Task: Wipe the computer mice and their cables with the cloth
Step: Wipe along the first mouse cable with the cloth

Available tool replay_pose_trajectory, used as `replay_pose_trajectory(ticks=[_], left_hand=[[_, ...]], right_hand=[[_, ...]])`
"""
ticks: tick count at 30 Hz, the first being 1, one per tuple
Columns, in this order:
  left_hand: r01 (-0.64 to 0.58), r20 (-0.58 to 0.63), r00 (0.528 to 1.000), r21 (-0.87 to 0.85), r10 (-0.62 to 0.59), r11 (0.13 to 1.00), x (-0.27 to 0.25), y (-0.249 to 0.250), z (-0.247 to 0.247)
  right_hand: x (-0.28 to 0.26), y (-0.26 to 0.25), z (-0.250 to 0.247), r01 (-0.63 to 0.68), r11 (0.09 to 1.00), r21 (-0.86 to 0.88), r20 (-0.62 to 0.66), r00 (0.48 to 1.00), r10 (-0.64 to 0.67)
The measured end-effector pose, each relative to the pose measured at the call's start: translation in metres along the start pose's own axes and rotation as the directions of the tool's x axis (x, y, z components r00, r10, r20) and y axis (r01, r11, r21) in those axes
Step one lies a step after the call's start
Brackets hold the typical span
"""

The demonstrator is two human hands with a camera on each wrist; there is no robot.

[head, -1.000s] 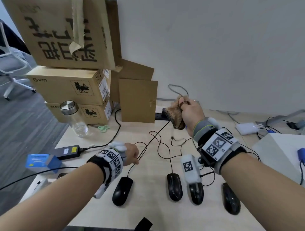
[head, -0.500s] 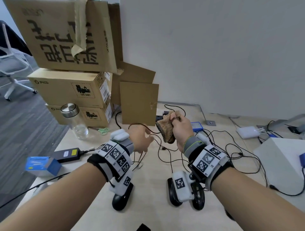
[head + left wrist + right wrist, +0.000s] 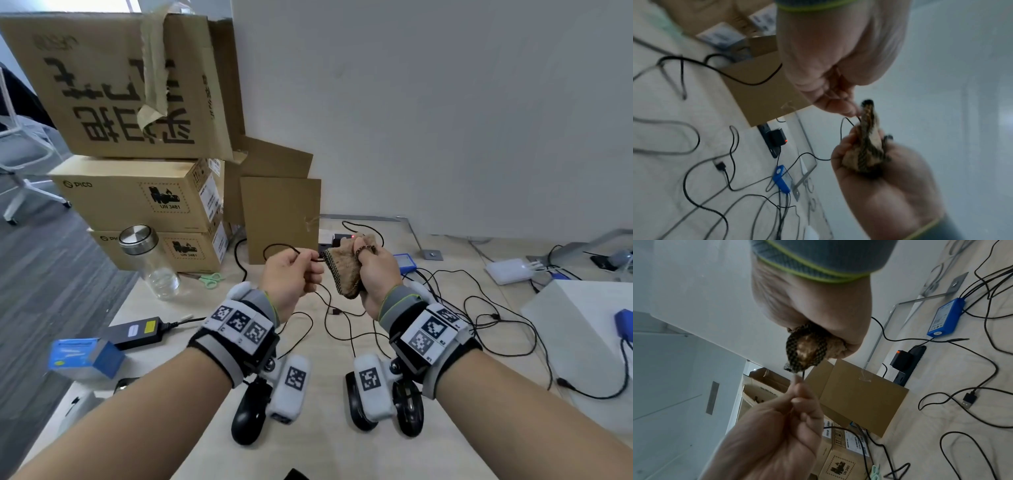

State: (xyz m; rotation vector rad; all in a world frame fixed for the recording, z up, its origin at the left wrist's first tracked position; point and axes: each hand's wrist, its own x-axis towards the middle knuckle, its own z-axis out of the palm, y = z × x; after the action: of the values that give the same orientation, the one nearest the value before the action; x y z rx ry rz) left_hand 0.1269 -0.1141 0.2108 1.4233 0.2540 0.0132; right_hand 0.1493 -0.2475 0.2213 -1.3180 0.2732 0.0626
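Nearest the person, toward the near edge of the desk (image 3: 178, 442), three black mice lie in a row, each partly hidden under the wrist cameras: the left mouse (image 3: 247, 420), the middle mouse (image 3: 356, 411) and the right mouse (image 3: 408, 413). Above them both hands are raised off the desk, close together. The left hand (image 3: 291, 279) has its fingers curled, pinching a thin black cable (image 3: 279, 247) between thumb and fingertips — the cable loops out to the left of the pinch and runs straight into the cloth (image 3: 344, 270). The right hand (image 3: 375, 274) is clenched round that brown, folded cloth, whose checkered edge sticks out toward the left hand; the cable goes in at that edge, just beside the left fingertips (image 3: 797, 381). Farther back, loose cables sprawl across the desk, with a blue device (image 3: 404, 262) and a power strip (image 3: 908, 365) near the far edge by the wall, and cardboard boxes (image 3: 137, 192) stacked at the far left corner.
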Motion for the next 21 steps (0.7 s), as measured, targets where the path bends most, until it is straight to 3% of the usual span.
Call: replay_pose_trajectory(ticks=[3,6,11,14,18,20,21], left_hand=[[-0.005,0.043,0.999,0.181,-0.003,0.983,0.005,-0.002,-0.008],[0.065,0.039,0.995,0.413,-0.089,0.908,0.017,-0.01,-0.025],[0.054,0.048,0.986,0.808,-0.157,0.586,0.026,-0.027,-0.051],[0.089,-0.016,0.988,0.877,-0.155,0.473,0.035,-0.043,-0.072],[0.232,-0.153,0.943,0.939,-0.294,0.255,0.044,-0.054,-0.098],[0.152,-0.131,0.969,0.984,-0.212,0.089,0.04,-0.039,-0.09],[0.106,-0.096,0.986,0.992,-0.139,0.067,0.038,-0.03,-0.083]], right_hand=[[0.004,-0.004,-0.003,-0.012,0.999,0.041,-0.051,0.999,0.014],[0.009,-0.014,-0.008,0.014,0.999,0.032,-0.115,0.993,-0.01],[0.012,-0.024,-0.013,0.091,0.995,-0.044,-0.11,0.989,-0.095],[0.016,-0.03,-0.015,0.117,0.993,-0.025,-0.155,0.981,-0.119],[0.017,-0.031,-0.015,0.137,0.989,-0.046,-0.14,0.98,-0.142],[0.014,-0.024,-0.01,0.14,0.986,-0.088,-0.099,0.984,-0.149],[0.013,-0.021,-0.007,0.134,0.985,-0.11,-0.073,0.987,-0.142]])
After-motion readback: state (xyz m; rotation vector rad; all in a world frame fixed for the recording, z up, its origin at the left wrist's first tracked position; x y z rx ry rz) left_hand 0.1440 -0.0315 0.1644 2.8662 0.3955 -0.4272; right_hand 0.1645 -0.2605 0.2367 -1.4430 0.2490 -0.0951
